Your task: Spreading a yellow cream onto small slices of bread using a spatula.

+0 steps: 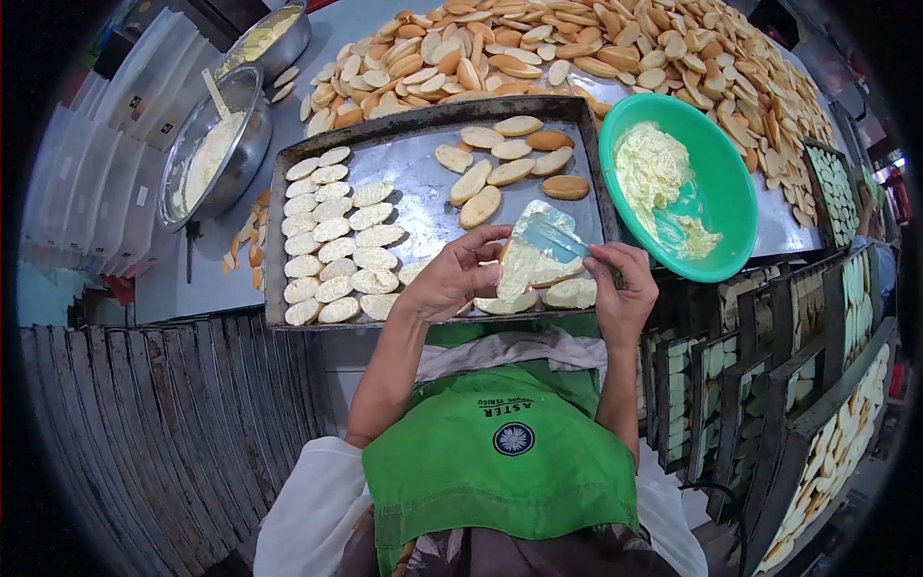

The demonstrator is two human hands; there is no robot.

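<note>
My left hand point(461, 278) grips a slice of bread point(513, 278) coated in pale cream, above the near side of a metal baking tray point(433, 112). In my right hand point(621, 278) is a light blue plastic spatula point(555, 238), its cream-smeared blade against the slice. Rows of cream-coated slices point(333, 228) lie at the tray's left and along its near edge. Uncoated oval slices point(479, 207) lie loosely at its upper right. Just right of the tray, a green plastic bowl point(735, 195) holds a mound of pale cream point(652, 162).
A large heap of bread slices point(505, 58) spreads behind the tray. Metal bowls of cream point(252, 151) and stacked plastic boxes point(79, 173) stand at left. Upright trays point(159, 425) fill the lower left; racked trays of slices point(829, 461) stand at right. A person's arm point(865, 209) shows far right.
</note>
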